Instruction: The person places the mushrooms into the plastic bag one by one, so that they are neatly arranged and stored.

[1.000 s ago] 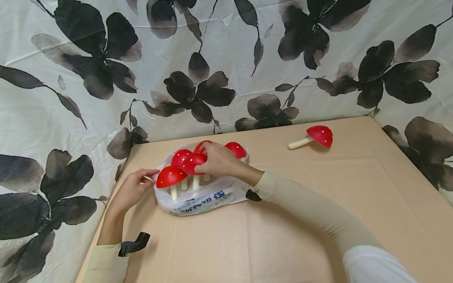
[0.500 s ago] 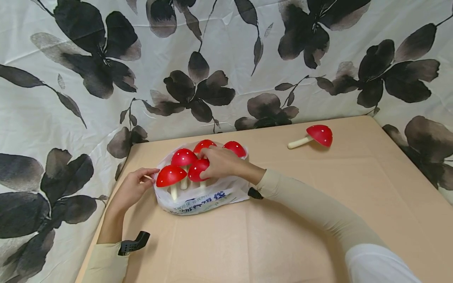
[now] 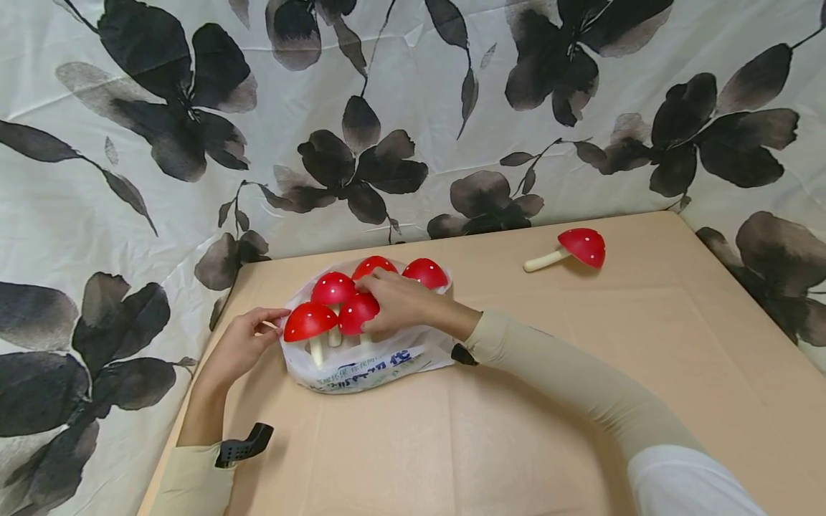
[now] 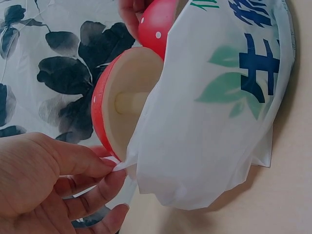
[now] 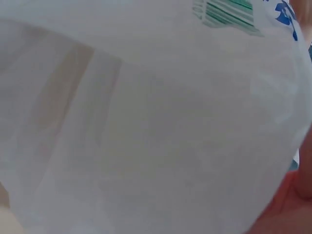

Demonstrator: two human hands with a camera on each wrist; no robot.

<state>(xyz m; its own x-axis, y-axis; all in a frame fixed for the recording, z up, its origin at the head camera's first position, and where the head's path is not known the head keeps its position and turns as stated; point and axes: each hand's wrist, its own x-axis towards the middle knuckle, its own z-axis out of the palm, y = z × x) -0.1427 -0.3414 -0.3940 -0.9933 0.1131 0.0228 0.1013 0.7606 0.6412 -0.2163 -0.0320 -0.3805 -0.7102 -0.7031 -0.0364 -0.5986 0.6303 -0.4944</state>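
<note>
A white plastic bag (image 3: pixel 381 373) with blue print holds several red toy mushrooms with white dots and pale stems. My left hand (image 3: pixel 241 340) pinches the bag's rim at its left side; the left wrist view shows the thin film between thumb and finger, beside a mushroom cap (image 4: pixel 105 109). Over the bag, my right hand (image 3: pixel 403 301) grips the red cap of a mushroom (image 3: pixel 358 313) standing among the others, its stem pointing down into the bag. White film (image 5: pixel 146 136) covers most of the right wrist view, with part of a red cap (image 5: pixel 278 204) at lower right.
One more toy mushroom (image 3: pixel 582 247) lies on its side at the back right of the tan table (image 3: pixel 548 444). A white cloth with dark flowers (image 3: pixel 452 115) hangs behind the table and along its left side.
The gripped mushroom has come slightly toward me, lower among the others. The cap at the bag's right has shifted a little left. My left hand stays on the rim.
</note>
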